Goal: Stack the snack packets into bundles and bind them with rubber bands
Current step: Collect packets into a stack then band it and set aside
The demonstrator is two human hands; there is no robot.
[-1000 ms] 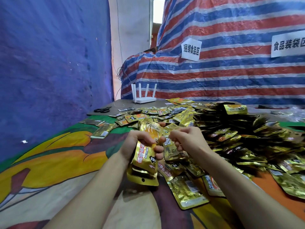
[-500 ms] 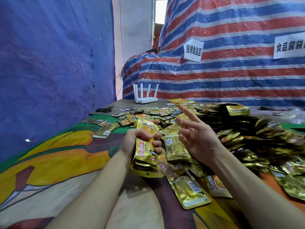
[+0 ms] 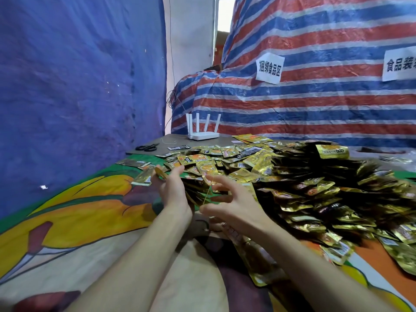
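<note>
Left hand (image 3: pixel 173 191) is held raised just left of the packet pile (image 3: pixel 315 188), with a bundle (image 3: pixel 193 192) gripped in it, gold and blurred. Right hand (image 3: pixel 233 200) is clawed beside it, with a rubber band (image 3: pixel 206 192) stretched between thumb and forefinger.

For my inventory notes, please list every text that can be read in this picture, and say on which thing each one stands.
"捆绑食品区": on the left white paper sign, stuck on the striped tarp.
"食品装", then cut off by the picture's edge: on the right white paper sign, same tarp.
Snack packets: they carry print, but it is too blurred to read.
White router: no text can be seen.
</note>
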